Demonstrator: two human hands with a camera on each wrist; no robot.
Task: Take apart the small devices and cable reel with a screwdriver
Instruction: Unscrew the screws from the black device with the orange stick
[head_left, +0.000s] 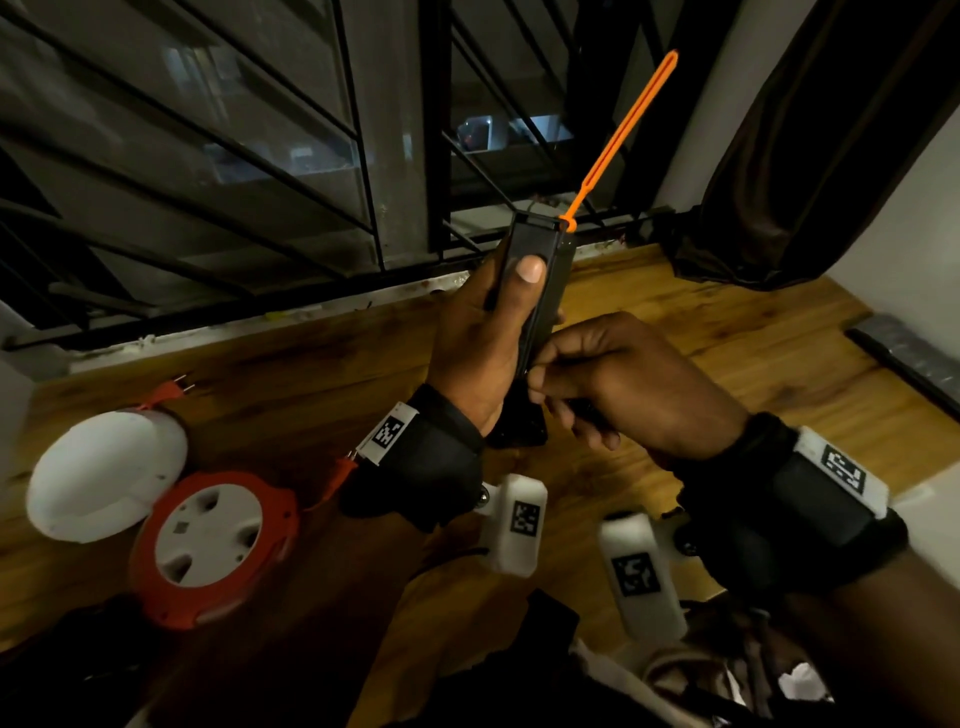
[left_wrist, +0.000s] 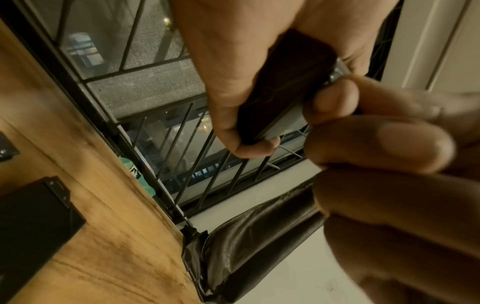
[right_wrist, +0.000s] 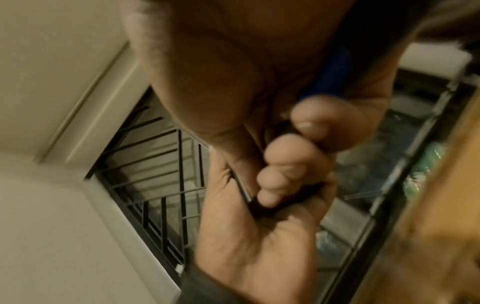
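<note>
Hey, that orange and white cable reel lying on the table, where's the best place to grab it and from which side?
Probably by the orange outer rim, coming down from above. The cable reel lies flat on the wooden table, socket face up, so the rim is the raised graspable edge. Approach its near side: the white dome-shaped device sits tight against its far left edge.

the black slab-shaped device (head_left: 537, 291) stands nearly upright above the wooden surface (head_left: 727, 343), narrow edge up, held in the left hand (head_left: 483, 343) with the thumb flat on its face. an orange strap (head_left: 621, 140) sticks stiffly up from its top corner. the right hand (head_left: 623, 389) meets its lower edge, gripping a blue-handled screwdriver (right_wrist: 330, 74) (tip hidden). the orange-and-white cable reel (head_left: 213, 545) lies flat at the left, touching a white domed device (head_left: 104, 473).
</note>
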